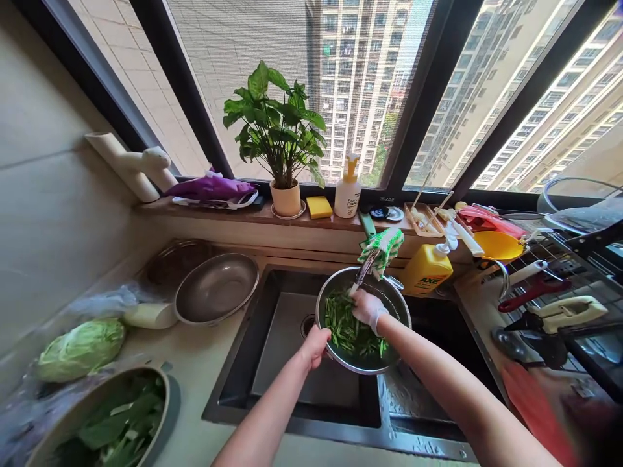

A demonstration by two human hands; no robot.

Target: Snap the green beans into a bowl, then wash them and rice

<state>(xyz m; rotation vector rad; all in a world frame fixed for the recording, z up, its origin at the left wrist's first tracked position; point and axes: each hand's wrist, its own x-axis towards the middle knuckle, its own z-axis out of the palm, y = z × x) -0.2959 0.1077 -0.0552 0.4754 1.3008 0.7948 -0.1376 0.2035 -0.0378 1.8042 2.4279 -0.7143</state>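
A round metal colander [407,324] with cut green vegetables [341,327] in it is held over the divider of a dark double sink [277,363]. My left hand [316,345] grips its left rim, fingers closed. Inside the colander, my right hand [367,307] is down at the greens below the faucet [366,269], its fingers curled and partly hidden; what they hold, if anything, cannot be made out. A green and white cloth [384,250] is draped around the faucet.
Left counter: metal pan [217,288], cabbage [82,349], bowl of leafy greens [165,402]. Behind the sink: yellow AXE bottle [426,269], potted plant [286,198], white pump bottle [347,198], yellow sponge [319,207]. At right, a dish rack [584,272] holds utensils.
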